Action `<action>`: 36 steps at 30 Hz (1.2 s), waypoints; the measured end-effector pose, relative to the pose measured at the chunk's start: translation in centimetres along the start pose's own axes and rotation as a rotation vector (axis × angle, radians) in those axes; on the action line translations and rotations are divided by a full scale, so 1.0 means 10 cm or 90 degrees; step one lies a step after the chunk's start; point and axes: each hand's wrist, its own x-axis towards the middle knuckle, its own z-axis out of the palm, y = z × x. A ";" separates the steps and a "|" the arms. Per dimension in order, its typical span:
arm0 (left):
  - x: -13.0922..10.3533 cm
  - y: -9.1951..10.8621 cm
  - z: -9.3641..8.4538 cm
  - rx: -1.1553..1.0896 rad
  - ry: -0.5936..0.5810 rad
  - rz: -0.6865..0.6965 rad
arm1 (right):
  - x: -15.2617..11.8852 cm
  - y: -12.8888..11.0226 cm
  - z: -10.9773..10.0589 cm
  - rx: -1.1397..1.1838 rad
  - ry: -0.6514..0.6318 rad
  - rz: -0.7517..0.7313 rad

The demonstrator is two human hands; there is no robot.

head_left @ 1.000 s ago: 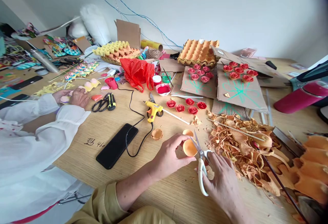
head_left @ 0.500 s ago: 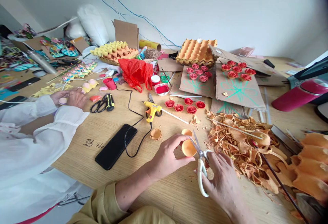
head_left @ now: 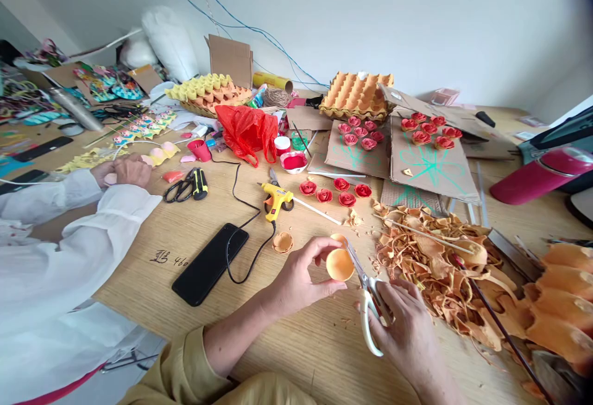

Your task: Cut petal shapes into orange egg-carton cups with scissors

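Observation:
Between thumb and fingers, my left hand (head_left: 299, 278) pinches a small orange egg-carton cup (head_left: 340, 265), its hollow turned up toward me. White-handled scissors (head_left: 370, 306) are gripped in my right hand (head_left: 407, 325), and their blades lie against the cup's right edge. Just behind this cup, another orange cup (head_left: 338, 240) is partly hidden by the fingers and blades. A scalloped orange cup (head_left: 282, 242) rests on the table to the left of my left hand. Right of the scissors spreads a heap of orange carton scraps (head_left: 426, 263).
A yellow glue gun (head_left: 277, 200) with a black cord lies near a black phone (head_left: 210, 264). Red paper roses (head_left: 343, 199) sit behind my hands, below cardboard sheets (head_left: 433, 161). At left, a co-worker's hands (head_left: 132, 170) handle carton pieces. A pink bottle (head_left: 540, 176) stands far right.
The scissor blades have closed from a wide spread to nearly together at the cup's edge. My left hand and the cup have shifted slightly left. The co-worker's hands moved a little.

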 end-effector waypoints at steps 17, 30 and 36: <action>0.06 -0.05 -0.02 -0.503 -0.084 -0.107 | -0.04 -0.07 -0.03 0.532 -0.224 0.225; 0.05 -0.23 0.01 -0.512 -0.152 -0.175 | -0.07 -0.02 0.01 0.546 -0.178 0.269; 0.04 -0.17 0.00 -0.468 -0.122 -0.136 | -0.08 -0.01 0.00 0.556 -0.176 0.271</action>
